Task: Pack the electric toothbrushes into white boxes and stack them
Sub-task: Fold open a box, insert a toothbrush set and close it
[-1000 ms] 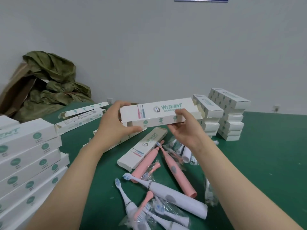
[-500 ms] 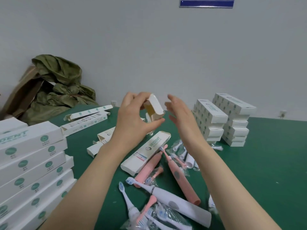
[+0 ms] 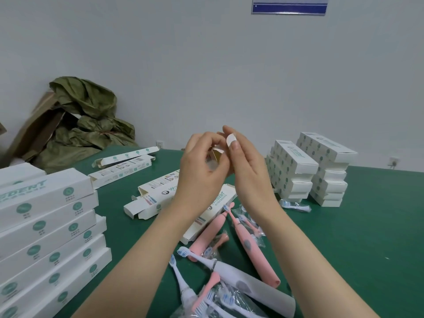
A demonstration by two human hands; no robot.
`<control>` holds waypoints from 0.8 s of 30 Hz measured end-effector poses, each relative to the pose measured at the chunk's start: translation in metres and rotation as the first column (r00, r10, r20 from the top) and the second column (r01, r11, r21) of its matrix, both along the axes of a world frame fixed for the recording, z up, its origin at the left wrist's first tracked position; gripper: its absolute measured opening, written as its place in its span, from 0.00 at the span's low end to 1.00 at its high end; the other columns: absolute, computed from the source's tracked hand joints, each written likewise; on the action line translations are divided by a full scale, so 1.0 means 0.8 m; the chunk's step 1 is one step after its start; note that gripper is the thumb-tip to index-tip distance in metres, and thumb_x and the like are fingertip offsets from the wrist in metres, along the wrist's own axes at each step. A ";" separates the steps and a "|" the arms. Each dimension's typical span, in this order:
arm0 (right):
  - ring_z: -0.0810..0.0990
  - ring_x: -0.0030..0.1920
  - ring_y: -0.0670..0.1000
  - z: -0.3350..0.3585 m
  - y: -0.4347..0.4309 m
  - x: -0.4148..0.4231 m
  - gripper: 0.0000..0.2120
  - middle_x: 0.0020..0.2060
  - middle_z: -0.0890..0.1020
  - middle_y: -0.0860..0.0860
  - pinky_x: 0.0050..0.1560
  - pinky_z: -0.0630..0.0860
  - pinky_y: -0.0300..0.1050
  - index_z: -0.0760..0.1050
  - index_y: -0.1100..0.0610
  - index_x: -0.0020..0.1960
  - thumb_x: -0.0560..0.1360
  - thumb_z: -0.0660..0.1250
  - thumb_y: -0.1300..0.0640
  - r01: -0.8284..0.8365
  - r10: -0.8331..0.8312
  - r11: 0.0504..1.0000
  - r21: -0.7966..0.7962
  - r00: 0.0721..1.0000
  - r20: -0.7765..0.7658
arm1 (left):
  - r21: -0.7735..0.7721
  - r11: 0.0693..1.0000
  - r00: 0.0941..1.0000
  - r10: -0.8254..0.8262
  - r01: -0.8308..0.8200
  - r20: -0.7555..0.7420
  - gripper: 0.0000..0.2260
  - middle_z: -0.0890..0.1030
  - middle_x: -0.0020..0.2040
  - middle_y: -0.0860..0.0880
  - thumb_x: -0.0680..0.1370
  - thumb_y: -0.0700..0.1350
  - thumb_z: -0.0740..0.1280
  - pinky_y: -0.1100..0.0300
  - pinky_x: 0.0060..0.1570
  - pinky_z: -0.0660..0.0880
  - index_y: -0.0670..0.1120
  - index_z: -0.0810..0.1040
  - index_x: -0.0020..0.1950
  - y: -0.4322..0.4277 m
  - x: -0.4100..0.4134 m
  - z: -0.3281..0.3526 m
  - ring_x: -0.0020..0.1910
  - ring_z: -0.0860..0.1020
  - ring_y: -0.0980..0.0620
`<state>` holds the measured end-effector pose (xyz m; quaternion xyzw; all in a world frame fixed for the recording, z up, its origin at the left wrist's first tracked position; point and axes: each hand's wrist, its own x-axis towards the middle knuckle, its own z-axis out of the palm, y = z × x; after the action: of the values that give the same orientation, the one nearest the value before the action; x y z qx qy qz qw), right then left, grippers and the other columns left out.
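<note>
Backdrop: a white wall is seen behind the green table, with a blue-edged notice cut off at the top.
Far left: a tall stack of boxes is piled at the table edge; a crumpled olive sack is slumped against the wall behind.
Left of centre: empty cartons are laid flat, end flaps open.
Left hand: fingers are curled round the white box, which is held end-on above the table's middle and mostly hidden.
Right hand: the end flap is pinched between thumb and forefinger.
Below the hands: pink toothbrushes and a white toothbrush are scattered unpacked on the table.
Right: twin stacks are stood side by side; a bagged brush head is seen just in front.
</note>
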<state>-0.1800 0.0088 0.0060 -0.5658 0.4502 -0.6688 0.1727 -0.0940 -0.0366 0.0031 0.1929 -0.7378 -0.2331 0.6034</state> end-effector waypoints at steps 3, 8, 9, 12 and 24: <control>0.76 0.61 0.46 0.000 -0.003 -0.003 0.13 0.60 0.78 0.47 0.63 0.72 0.44 0.73 0.47 0.59 0.83 0.52 0.57 0.009 -0.009 1.000 -0.003 0.997 0.083 | 0.019 0.999 0.990 -0.047 0.045 0.133 0.10 0.72 0.53 0.55 0.71 0.50 0.68 0.78 0.51 0.63 0.59 0.71 0.49 -0.007 0.008 -0.003 0.53 0.71 0.69; 0.77 0.60 0.45 0.001 -0.002 -0.006 0.12 0.55 0.80 0.44 0.64 0.73 0.50 0.73 0.50 0.60 0.83 0.53 0.55 0.025 -0.024 1.000 -0.003 0.991 0.132 | 0.084 0.984 0.963 -0.173 0.159 0.208 0.26 0.74 0.59 0.54 0.62 0.53 0.74 0.64 0.59 0.68 0.61 0.70 0.57 -0.015 0.016 -0.007 0.62 0.72 0.58; 0.77 0.60 0.45 0.002 -0.001 -0.006 0.12 0.56 0.80 0.44 0.65 0.72 0.52 0.73 0.50 0.61 0.83 0.53 0.55 0.032 -0.032 0.999 -0.006 0.992 0.120 | 0.059 0.986 0.971 -0.162 0.154 0.176 0.25 0.75 0.59 0.55 0.62 0.53 0.74 0.65 0.58 0.70 0.61 0.70 0.56 -0.013 0.014 -0.007 0.60 0.73 0.57; 0.75 0.62 0.43 0.003 0.001 -0.009 0.15 0.60 0.78 0.46 0.66 0.71 0.50 0.72 0.51 0.66 0.83 0.53 0.54 0.052 -0.051 0.998 -0.022 0.998 0.035 | -0.007 0.996 0.993 -0.091 0.092 0.072 0.22 0.78 0.55 0.58 0.64 0.53 0.73 0.68 0.53 0.71 0.63 0.72 0.55 -0.010 0.011 -0.006 0.56 0.76 0.56; 0.79 0.58 0.47 0.011 0.004 -0.024 0.14 0.55 0.82 0.48 0.57 0.73 0.43 0.80 0.51 0.49 0.82 0.55 0.57 -0.022 0.015 0.999 0.043 0.988 0.156 | -0.067 0.997 0.973 -0.008 0.024 0.232 0.14 0.71 0.50 0.54 0.70 0.51 0.69 0.79 0.46 0.64 0.63 0.72 0.52 -0.001 0.002 -0.010 0.51 0.71 0.66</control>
<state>-0.1989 0.0118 0.0146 -0.5122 0.4449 -0.6991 0.2257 -0.0923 -0.0377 -0.0046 0.1919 -0.8124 -0.1880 0.5176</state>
